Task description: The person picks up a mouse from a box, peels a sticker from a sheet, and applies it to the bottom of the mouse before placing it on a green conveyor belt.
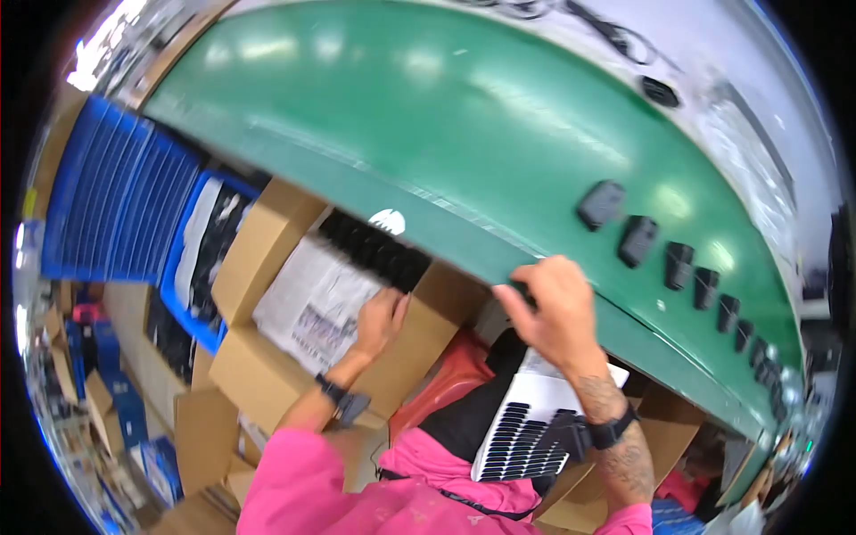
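Before the green workbench [401,116], a white sheet [312,299], probably best steadied flat, lies in the left-hand carton [267,236], the left hand [381,323] at its right edge, grip indeterminable, the right hand [557,308] farther right, thumb and fingers parted.

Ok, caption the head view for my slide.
Left hand over an open cardboard box, right hand by the green bench, black devices in a row on top.
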Tool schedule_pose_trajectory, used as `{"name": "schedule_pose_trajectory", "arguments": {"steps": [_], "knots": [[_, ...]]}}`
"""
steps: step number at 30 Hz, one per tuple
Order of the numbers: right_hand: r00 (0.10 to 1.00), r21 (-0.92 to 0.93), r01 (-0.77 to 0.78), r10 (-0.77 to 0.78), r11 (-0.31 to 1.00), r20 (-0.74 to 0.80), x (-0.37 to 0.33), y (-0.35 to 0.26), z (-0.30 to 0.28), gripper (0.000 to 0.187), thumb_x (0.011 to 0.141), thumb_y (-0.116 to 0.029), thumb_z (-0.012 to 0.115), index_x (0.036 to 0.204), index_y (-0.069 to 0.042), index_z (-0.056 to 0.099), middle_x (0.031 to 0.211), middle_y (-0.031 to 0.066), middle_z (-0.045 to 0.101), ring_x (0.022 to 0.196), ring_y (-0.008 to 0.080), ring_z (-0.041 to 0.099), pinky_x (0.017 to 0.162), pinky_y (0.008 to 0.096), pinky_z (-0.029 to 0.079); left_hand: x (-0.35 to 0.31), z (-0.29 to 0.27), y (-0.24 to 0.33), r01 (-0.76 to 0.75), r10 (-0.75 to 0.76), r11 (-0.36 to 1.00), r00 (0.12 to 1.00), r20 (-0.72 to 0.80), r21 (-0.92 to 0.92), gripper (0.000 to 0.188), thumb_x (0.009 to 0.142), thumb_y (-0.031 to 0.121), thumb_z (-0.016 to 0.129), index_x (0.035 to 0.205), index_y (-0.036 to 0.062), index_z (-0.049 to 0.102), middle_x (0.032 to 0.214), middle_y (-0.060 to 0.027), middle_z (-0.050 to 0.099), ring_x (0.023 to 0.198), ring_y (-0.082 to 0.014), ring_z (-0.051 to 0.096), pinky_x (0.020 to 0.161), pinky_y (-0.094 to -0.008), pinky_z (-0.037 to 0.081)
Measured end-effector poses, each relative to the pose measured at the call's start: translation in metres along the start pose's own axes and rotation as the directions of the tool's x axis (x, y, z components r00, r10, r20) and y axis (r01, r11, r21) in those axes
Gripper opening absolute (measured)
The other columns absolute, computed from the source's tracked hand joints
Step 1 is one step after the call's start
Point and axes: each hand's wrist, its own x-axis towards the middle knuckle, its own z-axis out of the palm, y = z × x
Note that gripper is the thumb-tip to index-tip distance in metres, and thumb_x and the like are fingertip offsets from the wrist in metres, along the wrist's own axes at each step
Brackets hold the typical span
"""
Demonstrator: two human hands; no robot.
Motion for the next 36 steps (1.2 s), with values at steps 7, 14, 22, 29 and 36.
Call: {"name": "schedule_pose_trajectory", "arguments": {"steps": [7, 14, 22, 29, 36], "knots": [[0.905, 0.28, -0.328, 0.385, 0.902, -0.18, -0.076, -0.041, -0.061, 0.007, 0.082, 0.0, 0.062, 0.088, 0.002, 0.062, 0.073, 0.0085, 0.057, 0.065, 0.0171, 0.056, 0.059, 0.0277, 0.044, 0.095, -0.065, 0.23, -0.528, 0.503, 0.845, 0.838, -0.21, -0.085, 0.039, 0.087, 0.021, 0.064, 0.117, -0.0005, 0.05, 0.098, -0.0188, 0.056, 0.076, -0.0325, 0.06, 0.065, -0.042, 0.049], [0.546, 0.182, -0.788, 0.804, 0.588, -0.236, -0.199, -0.067, -0.07, 0.014, 0.085, 0.0, 0.06, 0.099, 0.003, 0.063, 0.083, 0.0064, 0.057, 0.073, 0.0122, 0.056, 0.062, 0.0239, 0.045, 0.203, -0.01, 0.275, -0.538, 0.463, 0.785, 0.839, 0.286, 0.306, 0.062, 0.087, 0.054, 0.055, 0.134, 0.0149, 0.042, 0.113, -0.0259, 0.054, 0.094, -0.0445, 0.06, 0.079, -0.0478, 0.051], [0.697, -0.115, -0.709, 0.668, 0.696, -0.259, -0.205, -0.083, -0.039, 0.048, 0.077, -0.008, 0.074, 0.12, 0.006, 0.057, 0.1, 0.0153, 0.052, 0.09, 0.0305, 0.052, 0.074, 0.037, 0.045, 0.195, -0.027, 0.259, -0.684, 0.678, 0.727, 0.729, 0.091, 0.056, 0.049, 0.091, 0.029, 0.059, 0.128, 0.0006, 0.043, 0.105, -0.0259, 0.058, 0.084, -0.0401, 0.062, 0.073, -0.0461, 0.051], [0.734, -0.233, -0.68, 0.646, 0.696, -0.21, -0.199, -0.085, -0.038, 0.042, 0.073, -0.008, 0.075, 0.111, 0.003, 0.061, 0.092, 0.0126, 0.053, 0.085, 0.0299, 0.053, 0.072, 0.0407, 0.044, 0.024, -0.059, 0.276, -0.151, 0.573, 0.63, 0.753, 0.324, -0.762, 0.063, 0.074, 0.004, 0.061, 0.132, 0.0038, 0.037, 0.124, -0.0109, 0.045, 0.111, -0.0173, 0.05, 0.092, -0.0319, 0.046], [0.719, -0.166, -0.693, 0.655, 0.702, -0.231, -0.192, -0.086, -0.035, 0.04, 0.065, -0.001, 0.075, 0.103, -0.002, 0.063, 0.094, 0.0117, 0.059, 0.089, 0.0325, 0.057, 0.076, 0.0418, 0.046, -0.044, -0.042, 0.242, 0.684, 0.304, 0.263, 0.61, 0.732, -0.68, 0.064, 0.089, 0.007, 0.059, 0.143, 0.0067, 0.024, 0.121, -0.0163, 0.054, 0.101, -0.0238, 0.062, 0.085, -0.0351, 0.053]]}}
